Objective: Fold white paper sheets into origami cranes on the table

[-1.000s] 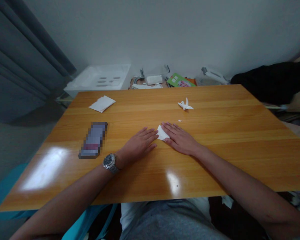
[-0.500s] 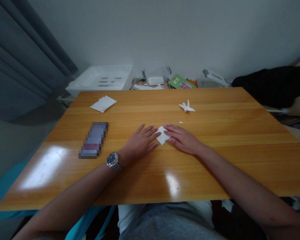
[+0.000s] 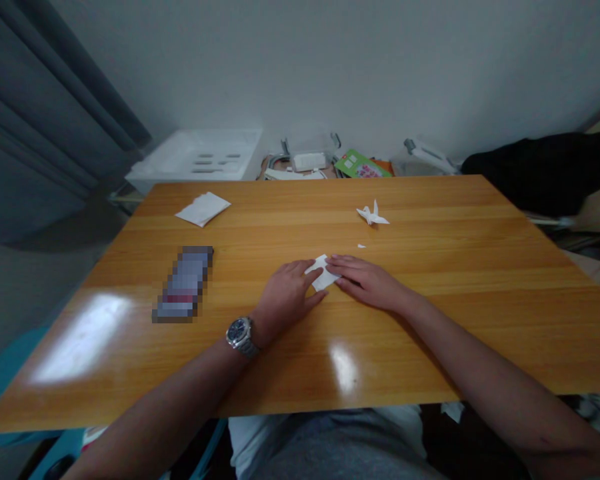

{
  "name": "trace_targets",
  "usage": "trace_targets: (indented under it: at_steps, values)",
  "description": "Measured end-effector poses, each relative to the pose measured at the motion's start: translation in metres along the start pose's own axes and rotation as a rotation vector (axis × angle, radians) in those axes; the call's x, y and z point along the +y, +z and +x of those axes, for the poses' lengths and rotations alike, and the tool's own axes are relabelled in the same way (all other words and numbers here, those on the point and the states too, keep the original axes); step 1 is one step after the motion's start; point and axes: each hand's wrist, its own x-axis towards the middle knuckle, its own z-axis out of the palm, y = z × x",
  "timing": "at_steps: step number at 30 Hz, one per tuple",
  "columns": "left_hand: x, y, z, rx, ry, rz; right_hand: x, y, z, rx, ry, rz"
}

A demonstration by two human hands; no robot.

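Note:
A small folded square of white paper (image 3: 323,280) lies on the wooden table between my two hands. My left hand (image 3: 291,292), with a metal watch (image 3: 240,331) at the wrist, rests its index finger on the paper; the thumb is stretched out by the lower corner, apart from the other fingers. My right hand (image 3: 364,280) lies flat with its fingertips over the paper's right edge, which they partly hide. Beyond the hands, a tiny white paper scrap (image 3: 361,246) and a folded paper crane (image 3: 373,213) sit on the tabletop.
A phone (image 3: 185,283), blurred out, lies left of my hands. Folded white sheets (image 3: 203,209) are at the table's far left. Behind the table (image 3: 480,267) stand a white tray (image 3: 145,170), a green booklet (image 3: 361,164) and a dark cloth (image 3: 535,170).
My left hand has drawn its fingers in, bending them, and the wrist has shifted right and slightly nearer to me. The right hand stays almost in place on the paper.

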Motion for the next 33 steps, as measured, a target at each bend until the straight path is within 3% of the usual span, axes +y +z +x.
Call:
trace_targets:
  at_steps: [14, 23, 33]
  values:
    - [-0.003, 0.007, -0.001, 0.056, 0.025, -0.082, 0.006, -0.009, 0.0, 0.059, 0.025, 0.184]
    - [-0.009, 0.003, -0.008, -0.069, 0.2, -0.192, 0.005, -0.014, 0.002, 0.051, 0.058, 0.231]
    - [-0.005, -0.005, -0.007, -0.173, 0.273, -0.149, -0.001, -0.007, 0.007, 0.119, 0.095, 0.219]
